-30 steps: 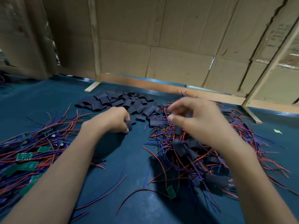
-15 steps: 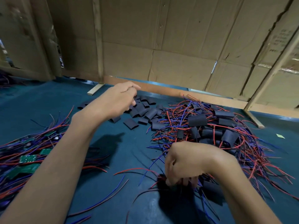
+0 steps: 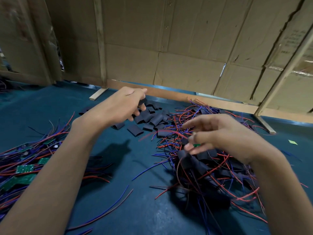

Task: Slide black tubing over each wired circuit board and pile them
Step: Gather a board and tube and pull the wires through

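Short flat black tubing piece pinched in left hand above loose sleeve heap. Small green wired circuit board pinched in blurred right hand, other fingers spread, over finished tangle. Mid-pickup, apparently; next, bringing both together, threading board into sleeve mouth.

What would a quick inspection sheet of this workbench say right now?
Surface: dark teal mat, mostly bare in the middle.
Job's things: loose black tubing pieces at the back; bare green boards with wires on the left; sleeved pile on the right.
Clutter: small green scrap far right.
Grippers: left hand pinching one tubing piece; right hand blurred, over the sleeved pile.
Cables: stray red and blue wires near the front.
Surroundings: cardboard wall on wooden strips.
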A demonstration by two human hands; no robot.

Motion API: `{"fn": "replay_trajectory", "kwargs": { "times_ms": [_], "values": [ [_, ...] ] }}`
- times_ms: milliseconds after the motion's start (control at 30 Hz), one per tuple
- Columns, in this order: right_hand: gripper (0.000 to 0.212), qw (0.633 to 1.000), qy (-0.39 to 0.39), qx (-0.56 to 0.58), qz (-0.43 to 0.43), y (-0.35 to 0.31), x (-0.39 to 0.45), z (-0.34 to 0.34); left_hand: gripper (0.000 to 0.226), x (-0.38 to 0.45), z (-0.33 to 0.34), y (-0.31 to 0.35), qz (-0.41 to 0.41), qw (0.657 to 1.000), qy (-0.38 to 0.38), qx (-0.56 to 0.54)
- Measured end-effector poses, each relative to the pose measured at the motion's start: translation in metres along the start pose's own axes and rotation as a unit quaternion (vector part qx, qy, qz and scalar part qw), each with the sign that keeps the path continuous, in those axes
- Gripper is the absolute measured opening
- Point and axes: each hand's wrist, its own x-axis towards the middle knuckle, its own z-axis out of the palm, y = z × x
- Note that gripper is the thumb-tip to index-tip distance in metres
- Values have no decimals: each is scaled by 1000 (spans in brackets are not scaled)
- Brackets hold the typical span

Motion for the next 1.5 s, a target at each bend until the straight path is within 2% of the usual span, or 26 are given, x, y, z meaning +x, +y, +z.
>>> {"fn": "replay_trajectory", "kwargs": {
  "times_ms": [67, 233, 400, 467, 567, 700, 800, 900, 1000, 1067, 1200, 1300, 1400, 1500],
  "values": [
    [14, 994, 13, 112, -9, -3, -3, -6, 22, -3, 3, 4, 4, 1000, -1, 5],
    [6, 969, -36, 242, -4, -5, -8, -15, 50, -7, 3, 10, 79, 989, -23, 125],
    [24, 942, -12, 336, 10, -11, -6, -15, 46, -11, 1, 16, 133, 979, -35, 150],
    [21, 935, 2, 355, -1, -13, -5, -11, 45, -11, 4, 18, 131, 982, -51, 122],
    [23, 947, 34, 317, -25, -15, -3, -3, 42, -14, 14, 22, 99, 985, -143, -22],
    [33, 979, 100, 169, -51, -13, 2, 9, 35, -17, 23, 30, 124, 975, -183, -32],
    [41, 985, 129, 75, -91, -11, 3, 8, 39, -16, 18, 30, 130, 981, -139, -41],
    [47, 978, 164, -36, -126, -10, 1, 2, 32, -16, 11, 28, 154, 981, -91, -76],
    [41, 968, 161, -105, -163, -9, -3, -3, 32, -17, 9, 30, 157, 975, -72, -139],
    [34, 966, 144, -112, -182, -9, -5, -4, 33, -17, 9, 31, 160, 972, -64, -163],
    [20, 981, 86, -68, -160, -12, -9, -3, 36, -17, 10, 32, 156, 969, -67, -179],
    [14, 976, 115, -42, -182, -11, -8, -3, 34, -16, 7, 29, 153, 975, -75, -143],
    [16, 970, 135, 44, -195, -8, -6, -4, 30, -15, 4, 24, 146, 980, -75, -112],
    [19, 962, 193, 55, -184, -4, -1, -4, 29, -14, 3, 22, 138, 984, -73, -89]
  ]
}}
